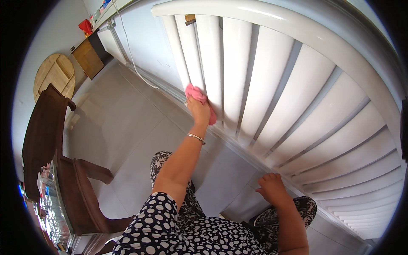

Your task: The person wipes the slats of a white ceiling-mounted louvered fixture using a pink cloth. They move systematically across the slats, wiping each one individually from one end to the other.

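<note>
My left hand [199, 109] is closed round a pink cloth [195, 92]. It presses the cloth against the lower part of a column near the left end of a large white radiator [236, 72]. Part of the cloth hangs out below my fingers, beside the column. My right hand [273, 188] is held above my right knee, near the radiator's lower edge. Its fingers are loosely bent, the thumb stands apart, and nothing shows in it.
Grey floor tiles [140, 123] run along the radiator's foot. A dark brown wooden piece of furniture [63, 178] stands at the left, with a glass-edged top. Farther back, a round wooden board [55, 76] leans against the wall. A white cable [128, 46] hangs down near the wall.
</note>
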{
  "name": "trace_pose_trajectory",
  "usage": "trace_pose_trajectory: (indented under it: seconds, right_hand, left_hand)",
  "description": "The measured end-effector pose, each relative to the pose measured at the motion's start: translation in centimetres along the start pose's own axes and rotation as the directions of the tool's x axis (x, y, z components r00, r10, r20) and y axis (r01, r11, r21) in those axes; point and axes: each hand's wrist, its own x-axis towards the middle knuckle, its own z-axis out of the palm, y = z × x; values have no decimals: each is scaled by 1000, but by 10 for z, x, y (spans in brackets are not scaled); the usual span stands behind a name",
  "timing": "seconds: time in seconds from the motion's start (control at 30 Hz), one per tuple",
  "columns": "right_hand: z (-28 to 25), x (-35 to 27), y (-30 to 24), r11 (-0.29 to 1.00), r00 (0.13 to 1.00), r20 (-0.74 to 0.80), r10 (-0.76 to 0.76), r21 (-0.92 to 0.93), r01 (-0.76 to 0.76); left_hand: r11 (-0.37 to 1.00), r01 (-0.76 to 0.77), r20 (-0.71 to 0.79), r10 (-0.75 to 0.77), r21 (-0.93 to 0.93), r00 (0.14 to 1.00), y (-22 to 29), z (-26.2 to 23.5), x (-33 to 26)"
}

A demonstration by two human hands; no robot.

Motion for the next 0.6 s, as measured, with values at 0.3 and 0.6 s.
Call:
trace_pose_trajectory:
  seconds: [0.3, 0.6]
  right_hand:
    - [15, -3, -2, 998, 998, 49, -26, -48, 28]
    - [12, -7, -4, 997, 998, 45, -45, -66, 48]
  left_hand:
    - [912, -407, -154, 395, -49, 906, 143, -48, 136]
    - [939, -334, -150, 319, -89, 936, 128, -39, 139]
